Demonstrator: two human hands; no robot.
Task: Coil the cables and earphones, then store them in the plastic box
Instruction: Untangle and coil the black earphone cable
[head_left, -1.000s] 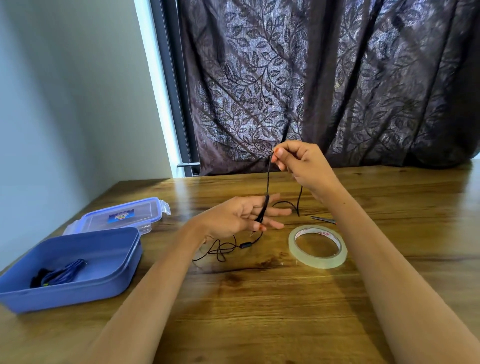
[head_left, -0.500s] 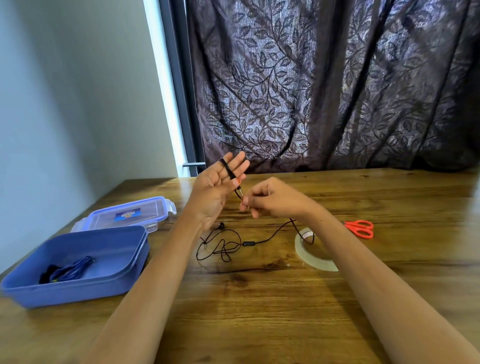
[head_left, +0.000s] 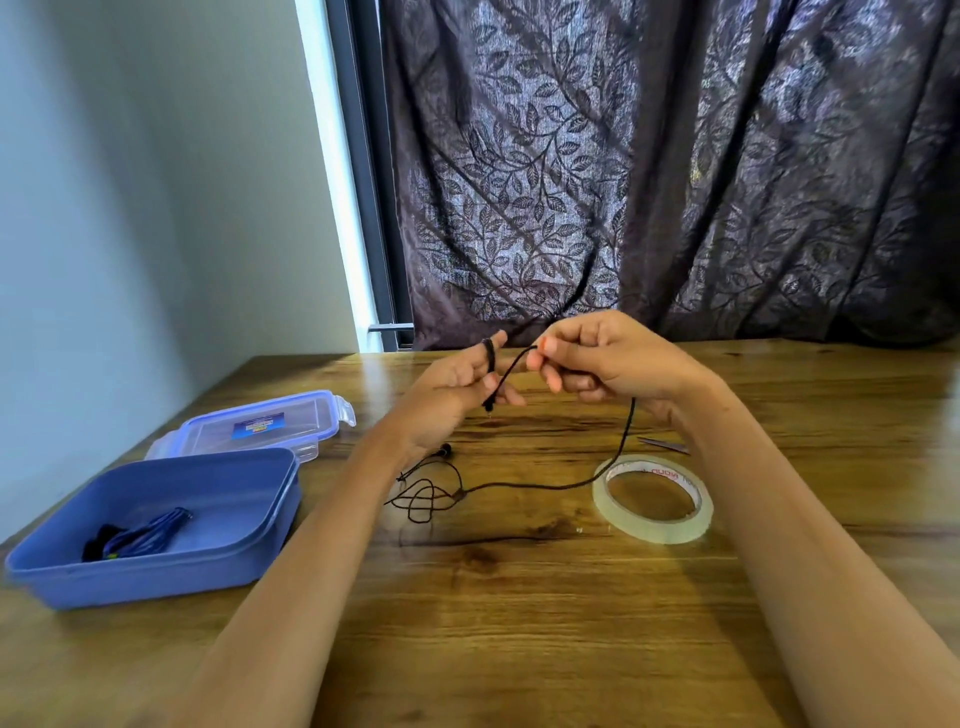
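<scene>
Your right hand (head_left: 613, 358) pinches the earphone cord (head_left: 540, 487) just right of your left hand (head_left: 452, 387), whose thumb pins the plug end. Slack trails down-right to the tabletop (head_left: 519, 623).

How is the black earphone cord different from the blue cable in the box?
The earphone cord is black, the cable blue. The earphone cord trails loose over the table, pinched by the left hand and right hand; the cable lies bundled in the box. Both are thin wires.
</scene>
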